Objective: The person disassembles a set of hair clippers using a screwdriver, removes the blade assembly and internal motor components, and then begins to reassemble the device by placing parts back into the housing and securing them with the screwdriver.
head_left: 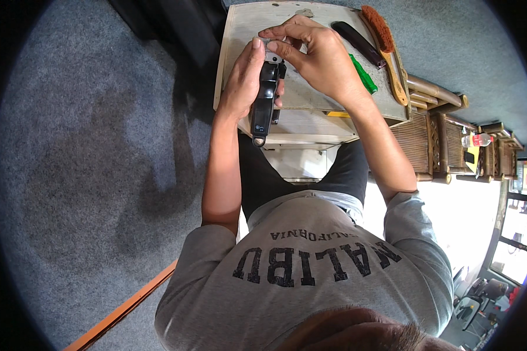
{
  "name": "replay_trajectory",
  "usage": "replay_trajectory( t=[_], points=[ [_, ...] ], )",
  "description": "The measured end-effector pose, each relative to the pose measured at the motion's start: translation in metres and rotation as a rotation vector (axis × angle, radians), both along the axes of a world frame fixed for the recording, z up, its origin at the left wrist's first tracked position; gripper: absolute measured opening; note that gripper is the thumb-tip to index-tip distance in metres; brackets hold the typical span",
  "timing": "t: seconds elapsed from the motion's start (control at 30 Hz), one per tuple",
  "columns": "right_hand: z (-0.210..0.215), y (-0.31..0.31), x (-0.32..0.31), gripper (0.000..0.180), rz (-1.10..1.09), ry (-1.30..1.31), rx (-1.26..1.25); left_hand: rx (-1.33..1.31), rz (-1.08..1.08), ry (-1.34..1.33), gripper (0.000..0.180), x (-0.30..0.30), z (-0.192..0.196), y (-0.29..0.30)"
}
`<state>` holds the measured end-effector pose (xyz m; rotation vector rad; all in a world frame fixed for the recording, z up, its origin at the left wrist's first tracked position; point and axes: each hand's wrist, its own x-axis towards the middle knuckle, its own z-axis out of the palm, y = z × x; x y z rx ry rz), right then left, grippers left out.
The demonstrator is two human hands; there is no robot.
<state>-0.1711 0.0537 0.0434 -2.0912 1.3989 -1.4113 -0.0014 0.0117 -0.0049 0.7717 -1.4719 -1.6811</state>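
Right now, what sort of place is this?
Possibly a small barbershop: clippers in the left hand, a brush on the table, and what looks like bamboo seating to the right.

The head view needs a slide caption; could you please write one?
Left hand holding a black hair clipper, right hand at its toothed metal blade.

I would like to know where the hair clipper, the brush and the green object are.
Hair clipper (264, 100), head view: its black body.
Brush (379, 34), head view: its reddish bristles.
Green object (363, 74), head view: its middle.
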Motion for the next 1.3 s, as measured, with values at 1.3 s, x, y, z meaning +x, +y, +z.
replay_trajectory(
  t=[1.3],
  points=[
    [-0.028,-0.006,0.009,0.018,-0.048,-0.079,-0.111,0.011,0.052,-0.008,0.046,-0.002,0.006,0.005]
  ],
)
